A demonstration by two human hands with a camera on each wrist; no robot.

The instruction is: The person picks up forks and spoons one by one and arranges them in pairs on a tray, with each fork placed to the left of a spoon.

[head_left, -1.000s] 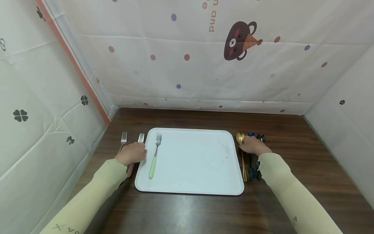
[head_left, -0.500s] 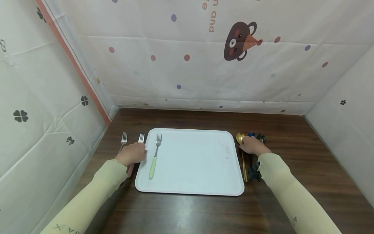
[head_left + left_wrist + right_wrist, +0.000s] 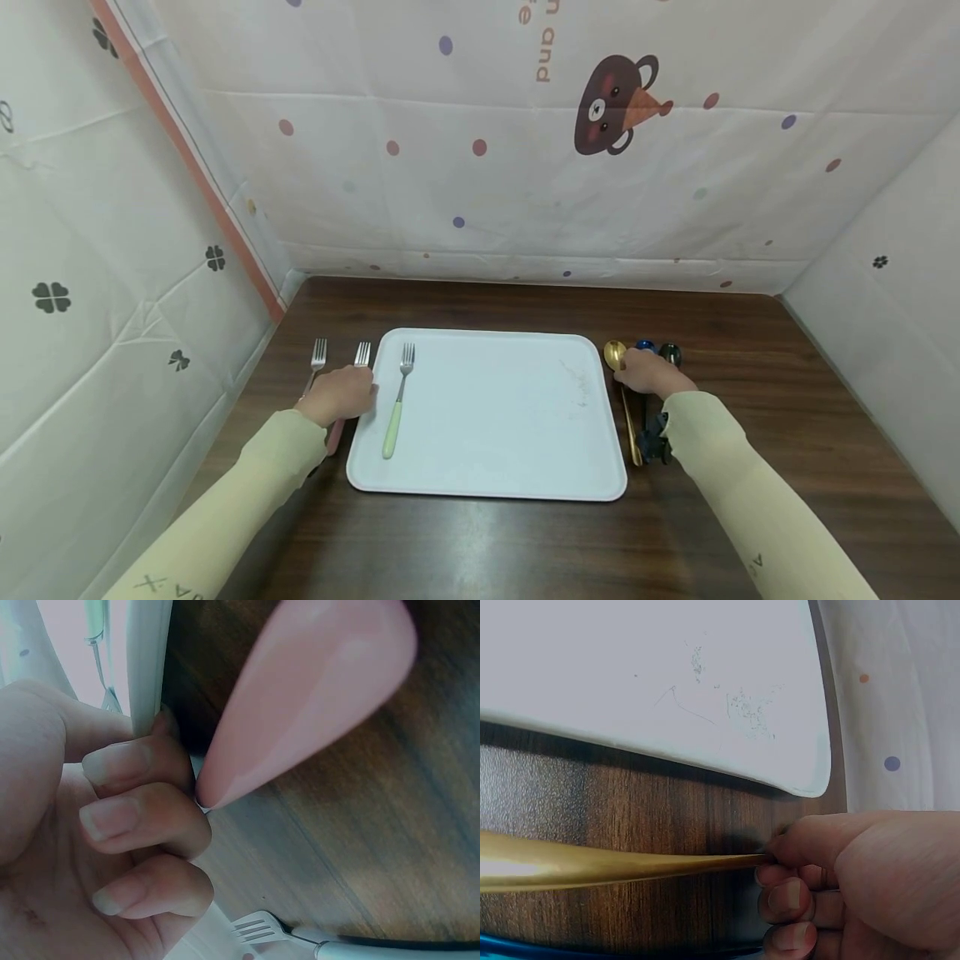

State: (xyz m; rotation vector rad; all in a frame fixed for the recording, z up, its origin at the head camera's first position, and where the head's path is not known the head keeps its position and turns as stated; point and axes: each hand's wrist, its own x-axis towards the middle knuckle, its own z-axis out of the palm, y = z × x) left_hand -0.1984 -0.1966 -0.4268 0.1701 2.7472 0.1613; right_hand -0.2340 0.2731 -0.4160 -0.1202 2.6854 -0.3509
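Gold spoon lies near-to-far just beside tray, neck pinched by right hand's fingers; left hand curled at pink-handled fork, grip unclear.

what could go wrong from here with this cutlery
The right hand pinches the gold spoon by its thin neck, so it might twist or slip. The blue utensil lies close beside it and could get knocked. The left hand is at the edge of the white tray, so a bump might shift it and the green-handled fork.
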